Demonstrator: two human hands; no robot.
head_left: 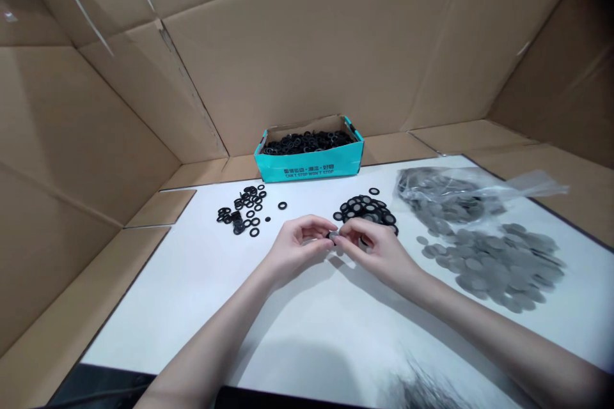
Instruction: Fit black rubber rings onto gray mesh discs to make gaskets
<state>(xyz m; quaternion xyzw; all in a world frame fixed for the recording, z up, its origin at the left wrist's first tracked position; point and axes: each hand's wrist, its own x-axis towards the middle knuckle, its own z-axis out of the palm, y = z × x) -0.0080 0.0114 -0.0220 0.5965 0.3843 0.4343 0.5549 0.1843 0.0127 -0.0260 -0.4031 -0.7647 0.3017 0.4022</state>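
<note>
My left hand (298, 244) and my right hand (375, 249) meet at the middle of the white table (201, 294), fingertips pinched together on a small black ring with a grey disc (332, 236) between them. Just behind my right hand lies a pile of black rings fitted with grey discs (368, 208). Loose black rings (242, 208) are scattered to the left of my left hand. A heap of grey mesh discs (499, 262) lies to the right.
A teal cardboard box (309, 163) full of black rings stands at the table's back edge. A clear plastic bag (460, 195) holding more grey discs lies at the back right. Brown cardboard walls (336, 38) enclose the table on three sides.
</note>
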